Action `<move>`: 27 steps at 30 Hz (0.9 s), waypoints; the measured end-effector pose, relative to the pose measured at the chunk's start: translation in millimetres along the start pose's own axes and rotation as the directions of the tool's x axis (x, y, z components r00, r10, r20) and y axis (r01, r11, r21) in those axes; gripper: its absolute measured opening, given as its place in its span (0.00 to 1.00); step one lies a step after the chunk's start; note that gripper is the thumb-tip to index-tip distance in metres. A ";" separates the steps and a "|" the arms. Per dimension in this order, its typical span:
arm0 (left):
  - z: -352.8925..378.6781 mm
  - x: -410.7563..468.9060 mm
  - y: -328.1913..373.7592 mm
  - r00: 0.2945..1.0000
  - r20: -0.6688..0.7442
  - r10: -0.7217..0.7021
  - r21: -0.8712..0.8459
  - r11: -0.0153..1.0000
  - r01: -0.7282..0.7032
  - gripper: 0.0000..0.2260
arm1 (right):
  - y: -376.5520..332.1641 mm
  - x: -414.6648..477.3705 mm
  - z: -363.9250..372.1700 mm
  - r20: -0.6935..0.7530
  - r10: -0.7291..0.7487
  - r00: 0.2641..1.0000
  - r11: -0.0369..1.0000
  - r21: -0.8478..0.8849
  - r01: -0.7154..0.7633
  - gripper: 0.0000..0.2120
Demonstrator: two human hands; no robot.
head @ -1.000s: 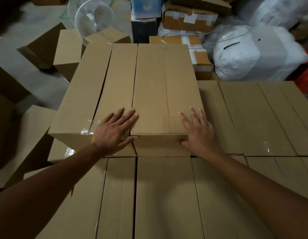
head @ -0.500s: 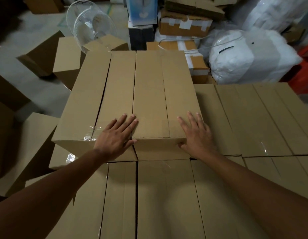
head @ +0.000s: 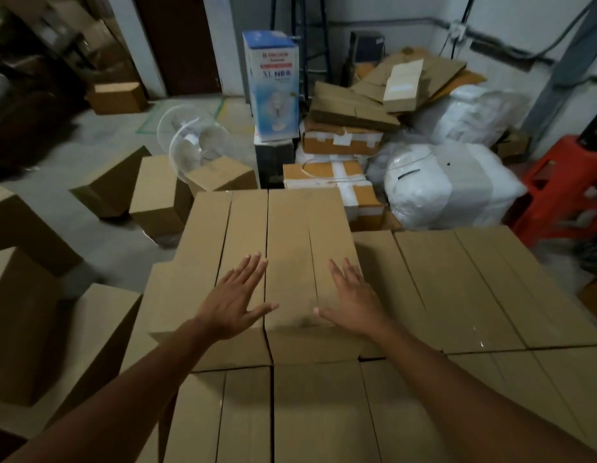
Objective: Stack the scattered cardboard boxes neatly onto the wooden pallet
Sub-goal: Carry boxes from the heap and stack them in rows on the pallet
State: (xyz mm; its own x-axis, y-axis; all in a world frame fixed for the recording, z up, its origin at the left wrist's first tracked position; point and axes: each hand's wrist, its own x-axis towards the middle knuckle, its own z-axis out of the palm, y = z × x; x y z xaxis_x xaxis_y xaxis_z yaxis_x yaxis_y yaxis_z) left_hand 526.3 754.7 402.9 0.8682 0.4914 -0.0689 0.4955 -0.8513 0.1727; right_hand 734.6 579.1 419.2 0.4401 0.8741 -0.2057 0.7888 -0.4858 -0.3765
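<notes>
Two plain cardboard boxes sit side by side on top of the stack: a left one (head: 203, 248) and a right one (head: 304, 228). My left hand (head: 233, 299) lies flat with straight fingers on the left box, near the seam between them. My right hand (head: 354, 295) lies flat with spread fingers on the right box, close to its right edge. Below and to the right runs a lower layer of stacked boxes (head: 474, 282). The pallet itself is hidden under the stack.
Loose cardboard boxes (head: 157, 192) stand on the floor at left and far left (head: 20, 329). A white fan (head: 193, 142), a blue fan carton (head: 273, 85), taped parcels (head: 340, 140), white sacks (head: 447, 185) and a red stool (head: 567, 185) crowd the back.
The view has tilted up, showing more of the room. Both hands have slid a little farther forward on the two top boxes, staying flat.
</notes>
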 end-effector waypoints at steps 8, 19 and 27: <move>-118.4 -113.1 78.1 0.948 -0.302 -0.100 -0.337 0.941 -0.008 0.41 | -71.7 -125.2 -96.3 -0.188 -0.012 0.982 0.978 0.201 0.050 0.50; -137.8 -337.6 182.1 0.888 -0.358 -0.288 -0.663 0.748 -0.025 0.35 | -148.8 -372.5 -84.1 -0.362 -0.003 0.932 0.881 0.440 0.174 0.46; -125.8 -454.7 201.7 0.859 -0.344 -0.380 -0.631 0.771 0.088 0.35 | -163.6 -469.1 -51.4 -0.315 -0.098 0.944 0.846 0.473 0.245 0.44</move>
State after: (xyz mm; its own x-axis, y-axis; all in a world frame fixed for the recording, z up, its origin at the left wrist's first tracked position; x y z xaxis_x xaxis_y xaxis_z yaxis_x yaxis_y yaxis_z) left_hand 228.2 382.8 592.7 0.5484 0.8086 0.2130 0.4422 -0.4966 0.7469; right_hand 421.2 248.3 623.7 0.4737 0.8714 0.1272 0.5725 -0.1950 -0.7964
